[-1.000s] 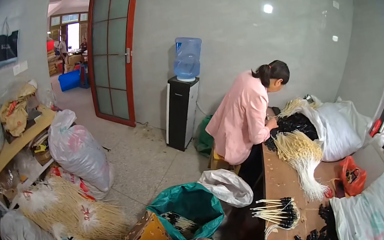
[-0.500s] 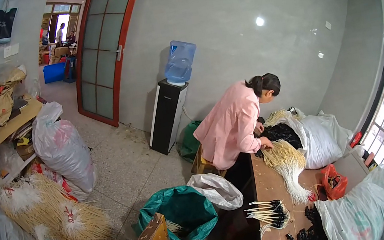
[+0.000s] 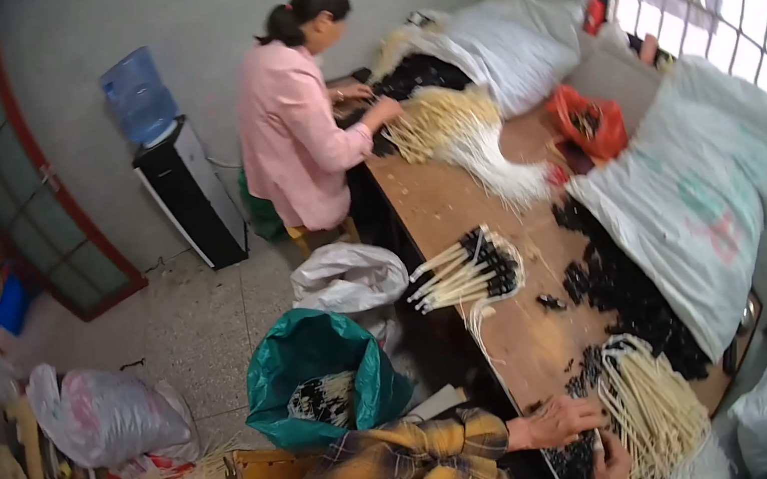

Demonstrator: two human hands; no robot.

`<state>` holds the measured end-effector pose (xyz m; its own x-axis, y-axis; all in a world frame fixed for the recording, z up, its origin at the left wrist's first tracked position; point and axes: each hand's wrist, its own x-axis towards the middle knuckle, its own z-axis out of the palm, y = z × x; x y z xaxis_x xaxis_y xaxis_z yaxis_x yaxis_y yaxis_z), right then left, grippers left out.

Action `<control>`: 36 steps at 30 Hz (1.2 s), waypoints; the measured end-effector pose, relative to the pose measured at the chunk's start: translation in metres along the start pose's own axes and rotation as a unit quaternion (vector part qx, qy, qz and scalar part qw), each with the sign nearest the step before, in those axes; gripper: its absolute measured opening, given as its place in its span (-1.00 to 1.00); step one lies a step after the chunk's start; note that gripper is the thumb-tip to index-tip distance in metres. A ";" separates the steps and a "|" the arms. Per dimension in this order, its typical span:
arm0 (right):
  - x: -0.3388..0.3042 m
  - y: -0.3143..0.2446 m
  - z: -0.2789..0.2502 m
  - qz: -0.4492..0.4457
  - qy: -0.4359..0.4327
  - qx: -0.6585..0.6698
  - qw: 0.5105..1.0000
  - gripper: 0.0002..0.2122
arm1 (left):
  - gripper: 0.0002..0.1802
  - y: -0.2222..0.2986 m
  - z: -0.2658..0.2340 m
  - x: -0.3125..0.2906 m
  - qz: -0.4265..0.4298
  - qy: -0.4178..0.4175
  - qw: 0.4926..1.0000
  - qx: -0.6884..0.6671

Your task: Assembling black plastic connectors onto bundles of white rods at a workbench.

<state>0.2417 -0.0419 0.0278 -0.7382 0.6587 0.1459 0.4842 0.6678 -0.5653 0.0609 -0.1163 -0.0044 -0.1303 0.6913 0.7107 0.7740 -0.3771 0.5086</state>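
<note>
From the plaid sleeve (image 3: 422, 466), my left hand (image 3: 556, 422) reaches over the table's near edge, its fingers bent together; what they hold, if anything, is too small to make out. Just below it, partly cut off by the picture's lower edge, my right hand (image 3: 609, 474) pinches a short pale stick-like piece (image 3: 597, 443), pointing up at the left fingertips. Beside both hands lies a thick bundle of cream cords (image 3: 649, 398) with white strands at its lower end. Small black pieces (image 3: 605, 289) are heaped beyond the bundle and scattered under my hands.
On the brown table (image 3: 427, 197) lie black-tipped cords (image 3: 468, 269) and a large white sack (image 3: 691, 198). A co-worker in pink (image 3: 290, 133) handles another cord bundle (image 3: 455, 121) at the far end. An open green sack (image 3: 270, 380) and a white sack (image 3: 344, 276) stand left of the table.
The view has swung right and down, so the co-worker, door and water dispenser now appear further left. Both my hands and the near cord bundle have come into view.
</note>
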 end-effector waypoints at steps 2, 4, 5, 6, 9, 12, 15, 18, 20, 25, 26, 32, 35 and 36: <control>0.003 0.013 0.010 -0.013 0.005 0.045 0.999 -0.72 | -0.80 -0.001 0.003 0.002 0.014 -0.035 0.999 0.030; 0.001 0.007 0.006 -0.015 -0.012 0.073 0.997 -0.74 | -0.87 -0.014 0.004 0.005 0.026 -0.030 0.998 0.056; 0.009 -0.006 -0.002 0.026 -0.040 0.054 0.997 -0.74 | -0.88 -0.016 -0.004 0.015 0.012 -0.038 0.998 0.053; 0.015 -0.007 -0.006 0.020 -0.043 0.034 0.998 -0.73 | -0.88 -0.020 -0.014 0.024 0.004 -0.050 0.998 0.039; 0.033 -0.004 -0.015 0.054 -0.099 0.138 0.984 -0.74 | -0.87 -0.049 -0.024 0.016 -0.055 -0.132 0.987 0.067; 0.040 -0.002 -0.015 0.186 -0.084 0.174 0.963 -0.79 | -0.67 -0.053 -0.040 0.045 -0.087 -0.147 0.985 0.035; 0.042 -0.002 -0.008 0.216 -0.009 0.179 0.960 -0.81 | -0.61 -0.080 -0.032 0.049 -0.130 -0.085 0.987 -0.031; 0.040 -0.003 -0.007 0.256 0.034 0.179 0.949 -0.82 | -0.59 -0.099 -0.028 0.037 -0.164 -0.106 0.980 -0.031; 0.040 -0.005 -0.009 0.218 0.065 0.205 0.952 -0.82 | -0.61 -0.102 -0.032 0.030 -0.299 -0.172 0.927 -0.150; 0.043 -0.007 -0.002 0.151 0.017 0.180 0.972 -0.84 | -0.65 -0.101 -0.033 0.035 -0.240 -0.205 0.942 -0.115; 0.046 -0.009 -0.004 0.135 0.000 0.137 0.981 -0.82 | -0.67 -0.103 -0.033 0.038 -0.216 -0.239 0.942 -0.094; 0.062 -0.020 0.000 0.065 -0.019 -0.075 0.995 -0.61 | -0.72 -0.094 -0.025 0.048 0.019 -0.195 0.980 -0.041; 0.057 -0.001 0.007 0.184 0.067 -0.043 0.980 -0.49 | -0.64 -0.094 -0.032 0.044 -0.046 -0.216 0.975 0.017; 0.062 -0.010 0.006 0.181 0.056 -0.029 0.982 -0.50 | -0.64 -0.081 -0.033 0.049 -0.051 -0.217 0.975 0.024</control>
<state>0.1886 -0.0096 0.0375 -0.4589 0.8879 0.0336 0.7334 0.3999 -0.5498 -0.0285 -0.0721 0.0053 0.0584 0.9232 0.3799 0.8006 -0.2707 0.5346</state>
